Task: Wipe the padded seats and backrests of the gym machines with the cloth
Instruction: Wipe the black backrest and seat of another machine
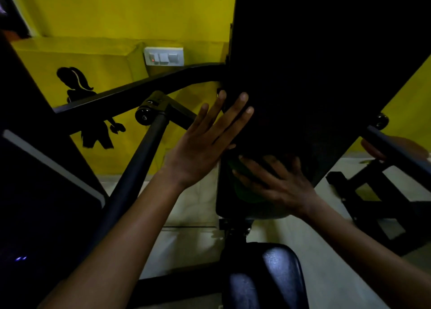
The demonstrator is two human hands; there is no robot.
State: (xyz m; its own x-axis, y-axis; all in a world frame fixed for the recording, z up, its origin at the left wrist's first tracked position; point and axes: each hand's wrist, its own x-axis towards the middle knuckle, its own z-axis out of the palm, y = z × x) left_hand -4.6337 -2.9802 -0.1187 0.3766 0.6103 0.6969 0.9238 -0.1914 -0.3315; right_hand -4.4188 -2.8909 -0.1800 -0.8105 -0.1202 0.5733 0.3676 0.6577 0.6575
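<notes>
The dark green cloth (245, 187) lies flat against the lower part of the tall black padded backrest (314, 75), just above the backrest's bottom edge, a little right of the frame's centre. The right hand (277, 182) presses it there with fingers spread and nearly straight, pointing toward 11 o'clock; the cloth shows only at 9 o'clock of that hand, under the fingertips. The left hand (205, 143) is flat and released, fingers straight toward 1 o'clock, its fingertips laid over the backrest's left edge, grasping nothing.

The backrest's left edge runs straight up toward 12 o'clock, with bare pad above both hands. Its right edge slants off toward 2 o'clock.

At 9 o'clock of the left hand a round black metal bar (140, 166) slopes down toward 7 o'clock from a hinge with a black end cap (144, 116), close beside the forearm. A curved black frame rail (140, 87) crosses behind it to the backrest. At 6 o'clock, below the backrest, sits a shiny black padded seat (275, 276). At 3 o'clock another black bar (396, 145) and a low black steel frame (373, 192) stand on the floor.

The pale tiled floor (193, 206) shows between the machine parts. Behind is a yellow wall (116, 12) with a white switch plate (163, 56) and a black painted figure silhouette (77, 84). The room is dim.
</notes>
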